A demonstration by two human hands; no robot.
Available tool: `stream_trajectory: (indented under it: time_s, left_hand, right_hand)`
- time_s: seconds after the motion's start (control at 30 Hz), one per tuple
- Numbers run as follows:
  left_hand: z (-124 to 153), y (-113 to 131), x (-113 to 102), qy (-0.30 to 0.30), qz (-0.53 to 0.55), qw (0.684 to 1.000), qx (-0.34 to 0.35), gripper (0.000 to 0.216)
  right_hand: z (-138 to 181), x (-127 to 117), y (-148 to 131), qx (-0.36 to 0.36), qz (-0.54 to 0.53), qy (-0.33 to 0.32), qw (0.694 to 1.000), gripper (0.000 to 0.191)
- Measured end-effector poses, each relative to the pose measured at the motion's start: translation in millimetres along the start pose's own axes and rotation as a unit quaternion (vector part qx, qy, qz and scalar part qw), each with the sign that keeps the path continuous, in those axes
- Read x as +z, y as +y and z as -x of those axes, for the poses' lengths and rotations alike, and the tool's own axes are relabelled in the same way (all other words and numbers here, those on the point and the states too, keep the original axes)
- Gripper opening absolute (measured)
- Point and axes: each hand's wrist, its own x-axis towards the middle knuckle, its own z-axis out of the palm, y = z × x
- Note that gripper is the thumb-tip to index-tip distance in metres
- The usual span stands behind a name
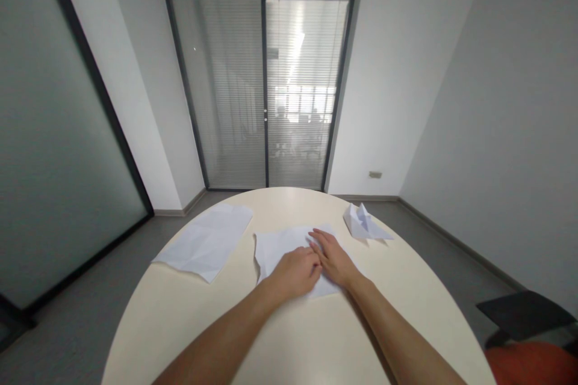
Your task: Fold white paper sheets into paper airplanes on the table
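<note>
A small office room, of the meeting-room sort.
Ahead of the left hand (295, 271) stand dark-framed glass panels (217, 102) with slatted blinds (295, 72), blurred shapes (302, 123) showing through; farther left is a frosted-looking partition (54, 102). Beneath both hands spreads a rounded, pale bench (289, 349). Right of the right hand (332, 257) are a black-and-red chair (528, 316) and a plain pale wall (506, 120).

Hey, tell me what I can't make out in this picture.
- Part of the middle sheet, head view: covered by the left hand and right hand.
- Left hand's grip, head view: hidden beneath it.
- Chair, head view: cut off by the right edge.
- Whatever's behind the blinds, head view: blurred through them.
</note>
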Motion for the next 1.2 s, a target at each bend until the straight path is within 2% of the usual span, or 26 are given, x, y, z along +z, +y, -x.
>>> stream_trajectory:
  time_s: [0.1, 0.17, 0.3, 0.47, 0.6, 0.7, 0.77, 0.97, 1.1, 1.2]
  left_hand:
    - [2.4, -18.7, 12.3, 0.056, -0.076, 0.991, -0.096, 0.043]
    - [4.5, -34.3, 20.8, 0.054, -0.092, 0.981, -0.162, 0.058]
    - [5.0, -56.2, 28.3, 0.030, -0.108, 0.971, -0.211, 0.073]
    - [3.5, -56.6, 26.6, 0.009, -0.129, 0.968, -0.215, 0.074]
    - [4.9, -49.5, 27.2, -0.001, -0.133, 0.974, -0.182, 0.072]
    - [5.4, -47.2, 27.6, -0.002, -0.128, 0.980, -0.154, 0.067]
    - [4.6, -48.2, 27.1, -0.001, -0.130, 0.978, -0.163, 0.063]
    - [0.7, -58.0, 25.1, 0.000, -0.138, 0.963, -0.231, 0.066]
    - [0.3, -61.0, 25.3, 0.005, -0.139, 0.959, -0.247, 0.068]
    - [0.7, -61.4, 24.7, 0.007, -0.138, 0.959, -0.246, 0.068]
  right_hand:
    - [5.0, 11.5, 11.0, -0.018, 0.051, -0.055, 0.997, 0.046]
    - [6.4, 13.6, 16.1, -0.005, 0.082, -0.072, 0.994, 0.049]
    - [4.9, 8.5, 13.8, 0.027, 0.127, -0.106, 0.986, 0.053]
    - [0.4, -1.5, -12.0, 0.069, 0.170, -0.116, 0.976, 0.050]
    - [-0.4, -0.6, -29.5, 0.043, 0.123, -0.143, 0.981, 0.052]
    - [1.1, 2.4, -28.2, 0.056, 0.096, -0.192, 0.975, 0.057]
    - [1.9, 2.5, -22.8, 0.076, 0.105, -0.198, 0.972, 0.058]
    - [0.6, -2.3, -17.5, 0.148, 0.180, -0.172, 0.957, 0.062]
    - [0.2, -2.0, -21.6, 0.141, 0.210, -0.146, 0.956, 0.059]
    - [0.6, -0.1, -19.6, 0.142, 0.208, -0.153, 0.955, 0.065]
